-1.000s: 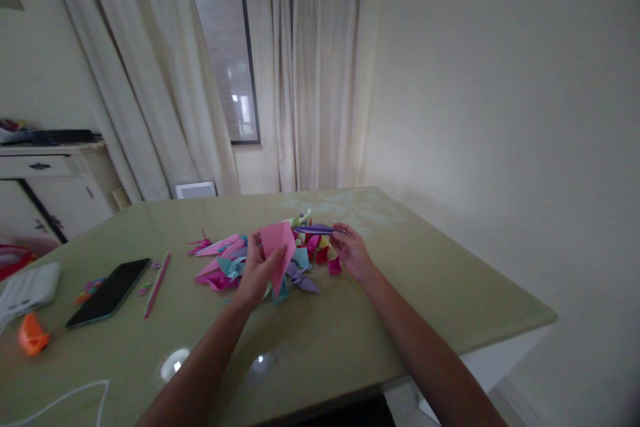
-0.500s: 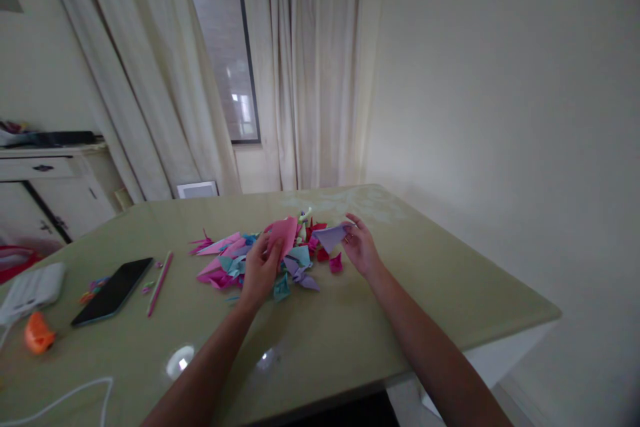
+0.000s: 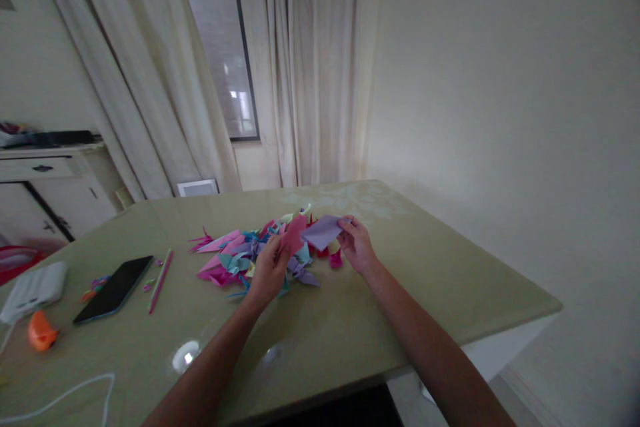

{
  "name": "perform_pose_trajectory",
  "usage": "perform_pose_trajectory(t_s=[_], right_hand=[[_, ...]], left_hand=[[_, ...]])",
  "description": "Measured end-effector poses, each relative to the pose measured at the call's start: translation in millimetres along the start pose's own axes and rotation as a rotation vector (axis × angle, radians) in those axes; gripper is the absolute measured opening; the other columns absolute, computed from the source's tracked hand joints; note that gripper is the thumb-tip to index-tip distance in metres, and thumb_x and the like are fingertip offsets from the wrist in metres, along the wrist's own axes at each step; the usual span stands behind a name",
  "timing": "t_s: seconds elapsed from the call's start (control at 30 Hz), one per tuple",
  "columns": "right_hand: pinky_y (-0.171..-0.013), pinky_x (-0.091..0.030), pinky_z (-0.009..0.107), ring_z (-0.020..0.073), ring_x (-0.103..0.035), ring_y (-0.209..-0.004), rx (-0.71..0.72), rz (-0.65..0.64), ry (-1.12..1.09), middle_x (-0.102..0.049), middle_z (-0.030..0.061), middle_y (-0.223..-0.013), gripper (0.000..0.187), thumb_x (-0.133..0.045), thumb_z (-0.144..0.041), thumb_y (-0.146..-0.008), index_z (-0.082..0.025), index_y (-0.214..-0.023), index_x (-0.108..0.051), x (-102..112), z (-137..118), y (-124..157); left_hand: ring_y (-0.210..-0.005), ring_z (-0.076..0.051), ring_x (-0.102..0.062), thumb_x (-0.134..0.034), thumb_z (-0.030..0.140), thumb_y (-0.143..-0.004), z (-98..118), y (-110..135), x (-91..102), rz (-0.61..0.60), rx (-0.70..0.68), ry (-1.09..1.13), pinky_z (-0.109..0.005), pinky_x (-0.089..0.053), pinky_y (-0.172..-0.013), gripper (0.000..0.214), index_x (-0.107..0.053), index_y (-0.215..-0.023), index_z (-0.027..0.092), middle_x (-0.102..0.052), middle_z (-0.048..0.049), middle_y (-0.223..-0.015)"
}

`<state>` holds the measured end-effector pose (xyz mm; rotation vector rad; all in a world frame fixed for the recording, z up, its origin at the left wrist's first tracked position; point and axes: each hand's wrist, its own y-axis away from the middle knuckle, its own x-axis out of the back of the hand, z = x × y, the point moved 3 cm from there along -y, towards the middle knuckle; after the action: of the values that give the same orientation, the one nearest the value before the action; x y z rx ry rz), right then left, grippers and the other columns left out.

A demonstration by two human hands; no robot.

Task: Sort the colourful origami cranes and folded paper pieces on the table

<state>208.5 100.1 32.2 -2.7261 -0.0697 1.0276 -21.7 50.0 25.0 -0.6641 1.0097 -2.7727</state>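
My left hand (image 3: 270,268) is closed on a piece of pink paper (image 3: 294,232), pinched between thumb and fingers. A piece of purple paper (image 3: 323,232) is pinched in my right hand (image 3: 357,245), its left corner close to the pink paper; whether the two touch I cannot tell. Both papers are held above a heap of folded paper pieces (image 3: 234,260) in pink, teal, blue and purple, some shaped like origami birds. A small magenta folded piece (image 3: 335,259) lies just left of my right wrist. My left hand hides part of the heap.
On the left of the green table (image 3: 425,293) lie a pink pencil (image 3: 161,281), a dark phone (image 3: 114,290), an orange object (image 3: 42,331), a white device (image 3: 35,292) and a white cable (image 3: 75,390). Behind the table hang curtains (image 3: 320,80); a wall stands to the right.
My left hand has moved slightly right with the pink paper. The purple paper has shifted left and turned to show a wider face, coming nearer the pink one.
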Motion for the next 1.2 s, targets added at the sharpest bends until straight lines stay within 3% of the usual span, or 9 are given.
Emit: perform_pose_trajectory(t_s=[0.17,0.37,0.47,0.57,0.7,0.9,1.0,1.1,1.2], right_hand=[[-0.060,-0.056,0.024,0.0148,-0.067,-0.067,-0.022,-0.019,0.070,-0.069,-0.0041,-0.073,0.039,-0.094,-0.030,-0.061,-0.023,-0.072,-0.058,-0.7,4.5,2.6],[-0.060,-0.050,0.025,0.0137,-0.060,-0.062,0.049,-0.199,0.455,-0.064,-0.0042,-0.067,0.032,-0.091,-0.032,-0.064,-0.022,-0.073,-0.062,-29.8,36.2,22.7],[-0.063,-0.053,0.028,0.0159,-0.063,-0.063,-0.012,-0.308,0.483,-0.068,-0.0023,-0.071,0.028,-0.087,-0.035,-0.070,-0.022,-0.086,-0.069,-42.4,49.0,34.6],[-0.059,-0.055,0.030,0.0171,-0.064,-0.056,-0.121,-0.283,0.438,-0.069,-0.0006,-0.069,0.029,-0.085,-0.043,-0.074,-0.022,-0.087,-0.070,-45.2,54.9,41.1],[-0.056,-0.056,0.029,0.0167,-0.065,-0.056,-0.182,-0.221,0.375,-0.073,0.0017,-0.073,0.039,-0.088,-0.051,-0.067,-0.020,-0.086,-0.072,-41.1,54.4,40.4],[-0.047,-0.041,0.024,0.0120,-0.050,-0.048,-0.057,-0.300,0.575,-0.059,-0.0032,-0.055,0.032,-0.087,-0.048,-0.072,-0.018,-0.074,-0.074,-35.4,48.8,32.4],[-0.058,-0.046,0.026,0.0152,-0.057,-0.059,-0.010,-0.374,0.654,-0.064,-0.0015,-0.063,0.028,-0.087,-0.044,-0.073,-0.018,-0.078,-0.077,-33.4,46.4,30.0],[-0.064,-0.050,0.026,0.0166,-0.062,-0.070,0.098,-0.278,0.686,-0.071,0.0006,-0.080,0.029,-0.090,-0.036,-0.070,-0.020,-0.090,-0.076,-28.3,34.9,27.0],[-0.064,-0.053,0.024,0.0175,-0.066,-0.083,0.193,-0.144,0.581,-0.073,0.0039,-0.111,0.059,-0.095,-0.029,-0.063,-0.027,-0.116,-0.071,-22.0,16.2,23.5]], left_hand=[[-0.079,-0.018,-0.054,-0.046,0.029,-0.100,-3.6,2.4,-2.5,0.052,-0.004,-0.016,-0.028,-0.047,-0.072,0.017,-0.060,-0.097,0.020,-0.058,-0.0016,-0.084],[-0.108,-0.024,-0.056,-0.041,0.024,-0.103,2.7,9.8,-15.6,-0.004,-0.103,-0.017,-0.040,-0.049,-0.099,0.028,-0.061,-0.122,0.019,-0.059,-0.0107,-0.112],[-0.122,-0.024,-0.053,-0.037,0.022,-0.105,4.4,15.4,-21.9,-0.074,-0.135,0.012,-0.042,-0.045,-0.109,0.040,-0.053,-0.142,0.021,-0.054,-0.0126,-0.127],[-0.132,-0.024,-0.050,-0.035,0.025,-0.107,6.4,18.7,-22.1,-0.103,-0.131,0.027,-0.042,-0.041,-0.115,0.050,-0.041,-0.156,0.027,-0.049,-0.0120,-0.139],[-0.137,-0.025,-0.047,-0.041,0.032,-0.108,8.9,20.4,-20.4,-0.168,-0.115,0.018,-0.045,-0.039,-0.119,0.051,-0.039,-0.159,0.029,-0.047,-0.0112,-0.143],[-0.129,-0.024,-0.054,-0.041,0.027,-0.107,9.5,18.4,-19.6,-0.180,-0.173,-0.021,-0.046,-0.044,-0.115,0.048,-0.045,-0.155,0.028,-0.052,-0.0128,-0.135],[-0.125,-0.024,-0.057,-0.040,0.025,-0.107,8.7,16.8,-18.9,-0.203,-0.180,-0.038,-0.044,-0.048,-0.112,0.046,-0.050,-0.152,0.026,-0.056,-0.0125,-0.130],[-0.120,-0.022,-0.060,-0.037,0.022,-0.107,9.6,16.5,-17.5,-0.220,-0.188,-0.035,-0.041,-0.051,-0.108,0.045,-0.052,-0.149,0.024,-0.059,-0.0127,-0.126],[-0.119,-0.022,-0.061,-0.034,0.021,-0.107,12.6,16.9,-16.1,-0.246,-0.184,-0.025,-0.039,-0.051,-0.106,0.045,-0.054,-0.148,0.021,-0.062,-0.0144,-0.127]])
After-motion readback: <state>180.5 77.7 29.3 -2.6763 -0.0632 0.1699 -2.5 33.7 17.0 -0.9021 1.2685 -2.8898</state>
